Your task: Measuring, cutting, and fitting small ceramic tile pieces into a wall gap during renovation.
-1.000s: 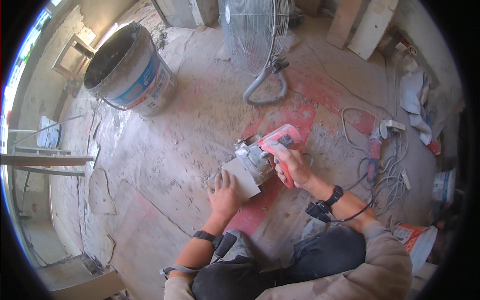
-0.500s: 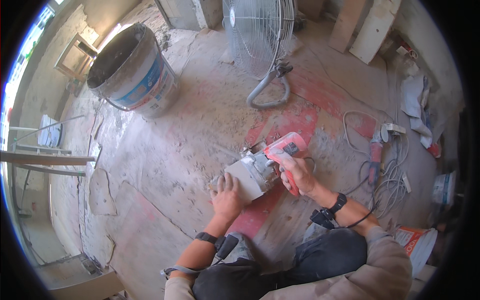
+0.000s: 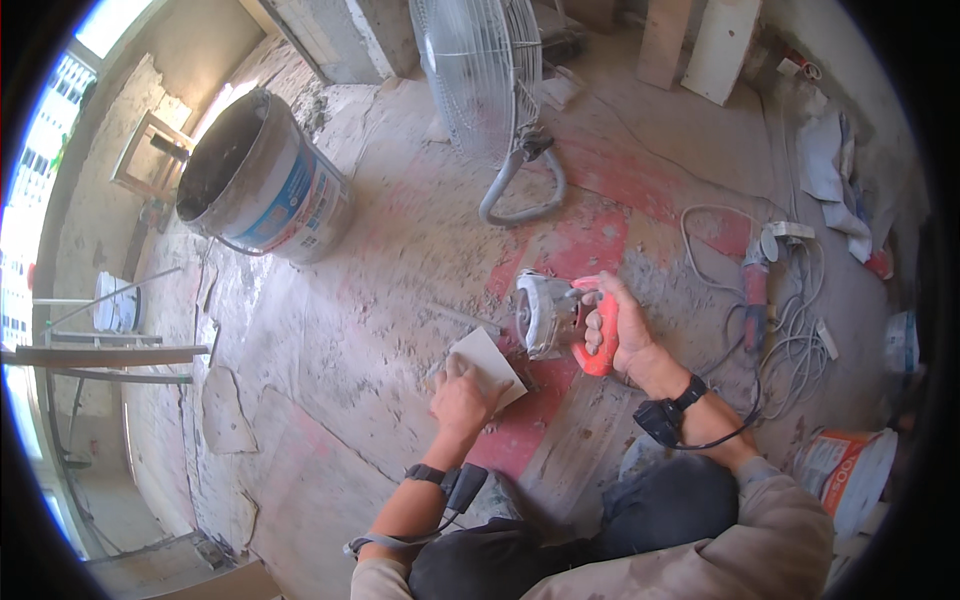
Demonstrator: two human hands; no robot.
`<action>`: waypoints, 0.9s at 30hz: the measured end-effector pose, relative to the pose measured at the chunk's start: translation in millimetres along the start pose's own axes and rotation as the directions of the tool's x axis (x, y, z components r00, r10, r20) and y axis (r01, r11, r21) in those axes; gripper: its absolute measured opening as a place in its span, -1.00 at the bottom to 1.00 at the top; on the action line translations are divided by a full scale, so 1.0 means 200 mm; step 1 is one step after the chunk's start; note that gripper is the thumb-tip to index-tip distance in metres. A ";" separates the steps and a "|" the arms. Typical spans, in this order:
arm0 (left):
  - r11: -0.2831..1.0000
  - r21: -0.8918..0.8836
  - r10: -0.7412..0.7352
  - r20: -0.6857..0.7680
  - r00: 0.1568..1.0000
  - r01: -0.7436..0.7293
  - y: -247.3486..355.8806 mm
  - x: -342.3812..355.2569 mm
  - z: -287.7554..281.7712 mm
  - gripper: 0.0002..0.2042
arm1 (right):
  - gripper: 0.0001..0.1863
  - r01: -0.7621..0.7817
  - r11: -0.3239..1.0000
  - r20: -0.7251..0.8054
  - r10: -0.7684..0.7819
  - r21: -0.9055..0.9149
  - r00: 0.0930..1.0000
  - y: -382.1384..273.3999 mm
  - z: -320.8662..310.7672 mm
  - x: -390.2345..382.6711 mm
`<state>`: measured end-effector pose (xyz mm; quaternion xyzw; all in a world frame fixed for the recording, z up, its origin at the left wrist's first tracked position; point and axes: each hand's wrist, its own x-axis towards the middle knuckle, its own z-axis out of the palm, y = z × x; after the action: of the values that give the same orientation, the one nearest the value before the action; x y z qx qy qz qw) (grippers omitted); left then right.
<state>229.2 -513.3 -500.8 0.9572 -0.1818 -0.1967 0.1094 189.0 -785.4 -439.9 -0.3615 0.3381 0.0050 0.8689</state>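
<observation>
My right hand point(image 3: 628, 330) is wrapped round the red handle of a handheld circular saw point(image 3: 548, 318). The saw is tilted up off the floor, its round grey guard facing left. Near it, a pale rectangular tile point(image 3: 494, 362) lies at a slant over a red strip of floor. My left hand point(image 3: 462, 398) grips the tile's near left side, fingers bent on top and thumb by the lower edge. A gap separates saw and tile. The underside of the tile is hidden.
A mortar-stained bucket point(image 3: 325, 215) stands at the far left, a caged fan point(image 3: 480, 80) at the far middle. On the right lie an angle grinder point(image 3: 755, 290) and coiled cables point(image 3: 795, 350). A white and orange bucket point(image 3: 860, 475) sits at the near right. Debris covers the floor.
The saw has come off the tile, turning and moving right in my right hand. My left hand has gone from fingers spread on the tile to bent fingers gripping it.
</observation>
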 end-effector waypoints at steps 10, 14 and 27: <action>0.933 -0.153 -0.337 -0.046 0.941 0.326 0.20 0.14 0.06 -0.06 | -0.44 -0.117 0.810 -0.033 0.166 0.574 0.986 -0.13 -0.33 0.14; 0.908 -0.212 -0.367 0.016 0.930 0.362 0.10 0.17 0.03 -0.14 | -0.71 -0.042 0.848 -0.085 0.102 0.529 0.991 -0.24 -0.69 0.27; -0.806 -0.535 0.022 0.404 0.915 0.255 -0.14 -0.57 -1.01 -0.10 | -0.94 -0.298 0.512 -0.460 -0.223 -0.805 0.860 -0.60 -0.74 -0.14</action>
<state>224.4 -416.2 -288.9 0.2084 0.3044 -0.3211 0.8722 112.0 -961.5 -423.6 -0.7218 0.5153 0.0953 0.4522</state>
